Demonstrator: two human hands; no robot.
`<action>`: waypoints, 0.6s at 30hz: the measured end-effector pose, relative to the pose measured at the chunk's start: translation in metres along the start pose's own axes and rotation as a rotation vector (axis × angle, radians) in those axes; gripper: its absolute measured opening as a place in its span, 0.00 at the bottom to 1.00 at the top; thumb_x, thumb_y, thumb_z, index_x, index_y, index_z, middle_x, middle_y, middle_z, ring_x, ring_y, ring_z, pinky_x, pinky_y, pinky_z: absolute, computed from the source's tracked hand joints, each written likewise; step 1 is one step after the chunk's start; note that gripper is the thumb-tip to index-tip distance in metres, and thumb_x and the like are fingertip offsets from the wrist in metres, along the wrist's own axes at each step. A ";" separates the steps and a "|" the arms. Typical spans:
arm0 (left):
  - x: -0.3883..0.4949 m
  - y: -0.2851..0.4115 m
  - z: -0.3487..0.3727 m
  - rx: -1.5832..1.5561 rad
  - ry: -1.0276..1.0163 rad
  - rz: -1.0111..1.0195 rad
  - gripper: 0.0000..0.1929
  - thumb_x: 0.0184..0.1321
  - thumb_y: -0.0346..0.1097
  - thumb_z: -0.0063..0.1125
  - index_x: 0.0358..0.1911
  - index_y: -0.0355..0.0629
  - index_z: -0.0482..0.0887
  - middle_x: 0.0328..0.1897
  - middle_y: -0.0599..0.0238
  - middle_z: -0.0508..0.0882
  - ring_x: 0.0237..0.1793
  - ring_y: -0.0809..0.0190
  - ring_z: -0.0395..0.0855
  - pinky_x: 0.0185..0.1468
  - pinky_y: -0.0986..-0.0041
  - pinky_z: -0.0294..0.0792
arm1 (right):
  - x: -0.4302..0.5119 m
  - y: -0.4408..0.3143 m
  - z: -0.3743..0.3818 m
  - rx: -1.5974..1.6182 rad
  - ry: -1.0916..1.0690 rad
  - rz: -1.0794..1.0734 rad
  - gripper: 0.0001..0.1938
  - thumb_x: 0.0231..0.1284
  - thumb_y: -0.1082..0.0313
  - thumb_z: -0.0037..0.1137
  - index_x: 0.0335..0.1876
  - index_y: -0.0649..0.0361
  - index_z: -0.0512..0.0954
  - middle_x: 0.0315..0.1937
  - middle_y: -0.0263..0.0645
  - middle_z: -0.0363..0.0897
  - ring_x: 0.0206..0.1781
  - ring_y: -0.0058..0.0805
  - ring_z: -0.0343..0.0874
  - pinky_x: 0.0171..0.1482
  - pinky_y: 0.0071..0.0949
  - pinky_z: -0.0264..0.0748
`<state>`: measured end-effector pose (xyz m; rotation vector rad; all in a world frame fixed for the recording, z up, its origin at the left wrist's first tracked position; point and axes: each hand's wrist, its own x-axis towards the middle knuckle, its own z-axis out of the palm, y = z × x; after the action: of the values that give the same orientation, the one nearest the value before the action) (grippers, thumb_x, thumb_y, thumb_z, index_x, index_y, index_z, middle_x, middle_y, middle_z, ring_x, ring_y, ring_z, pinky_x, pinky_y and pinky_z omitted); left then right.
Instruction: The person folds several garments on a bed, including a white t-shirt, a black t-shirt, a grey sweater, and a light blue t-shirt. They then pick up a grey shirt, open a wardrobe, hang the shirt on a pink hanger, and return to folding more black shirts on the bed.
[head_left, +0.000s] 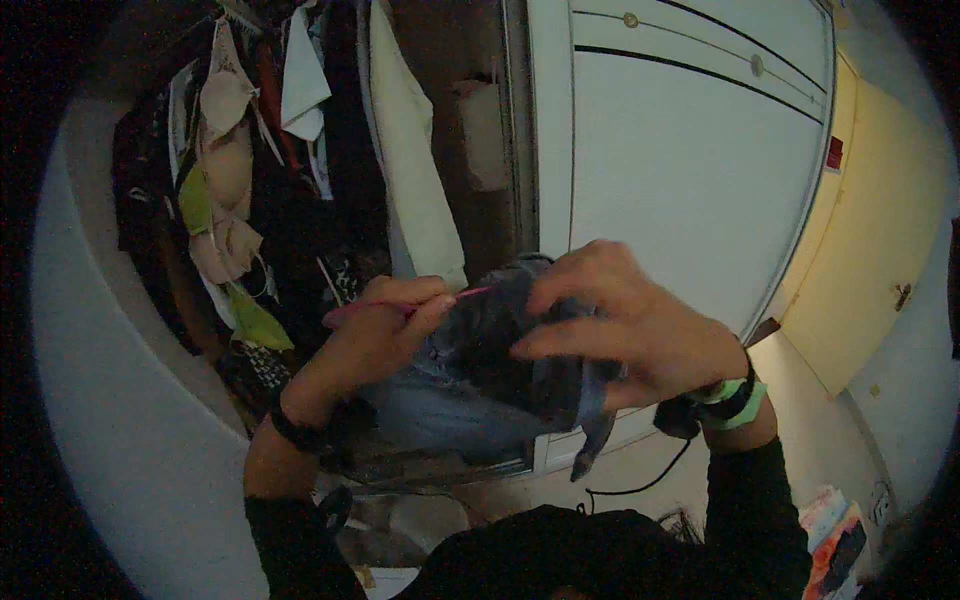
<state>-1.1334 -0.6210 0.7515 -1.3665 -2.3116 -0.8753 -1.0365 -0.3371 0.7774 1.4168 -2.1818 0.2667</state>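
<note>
My left hand (379, 326) is closed around a thin pink clothes hanger (367, 306), of which only a narrow length shows. Blue denim clothing (457, 412), probably jeans, hangs below and between my hands, with a darker bunched part on top. Over the right side of this cloth is my right hand (626, 322), thumb and fingers spread. It is slightly blurred, and whether its fingertips touch the denim cannot be told. Both wrists carry dark bands, and a light green strip shows at the right one.
An open wardrobe ahead holds hanging bras (225, 105), a white garment (304, 82) and a long cream garment (412, 150). A white sliding door (690, 157) covers its right side. At far right stands a yellow door (877, 225). A dark cord (637, 484) hangs near my right forearm.
</note>
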 end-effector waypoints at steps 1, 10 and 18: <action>-0.003 -0.001 -0.003 -0.005 0.054 -0.017 0.14 0.70 0.39 0.52 0.30 0.36 0.76 0.21 0.51 0.72 0.22 0.51 0.70 0.31 0.63 0.65 | -0.007 0.001 -0.004 0.060 0.186 0.086 0.29 0.48 0.53 0.71 0.58 0.52 0.78 0.59 0.43 0.71 0.65 0.44 0.68 0.66 0.45 0.63; -0.005 0.005 -0.021 -0.051 0.067 -0.001 0.15 0.71 0.36 0.50 0.27 0.36 0.71 0.20 0.62 0.66 0.24 0.68 0.62 0.30 0.72 0.59 | -0.040 0.050 0.058 -0.396 0.439 0.520 0.29 0.54 0.68 0.68 0.62 0.60 0.70 0.60 0.49 0.70 0.62 0.49 0.70 0.63 0.44 0.67; -0.008 0.007 -0.021 -0.120 0.167 -0.091 0.15 0.74 0.36 0.47 0.27 0.38 0.73 0.21 0.72 0.68 0.27 0.73 0.63 0.31 0.75 0.59 | -0.038 0.049 0.053 -0.140 0.575 0.764 0.18 0.57 0.53 0.68 0.31 0.63 0.77 0.28 0.44 0.78 0.31 0.44 0.80 0.35 0.38 0.75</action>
<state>-1.1243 -0.6379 0.7654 -1.1920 -2.2394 -1.1279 -1.0847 -0.3085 0.7178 0.3026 -2.0754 0.6742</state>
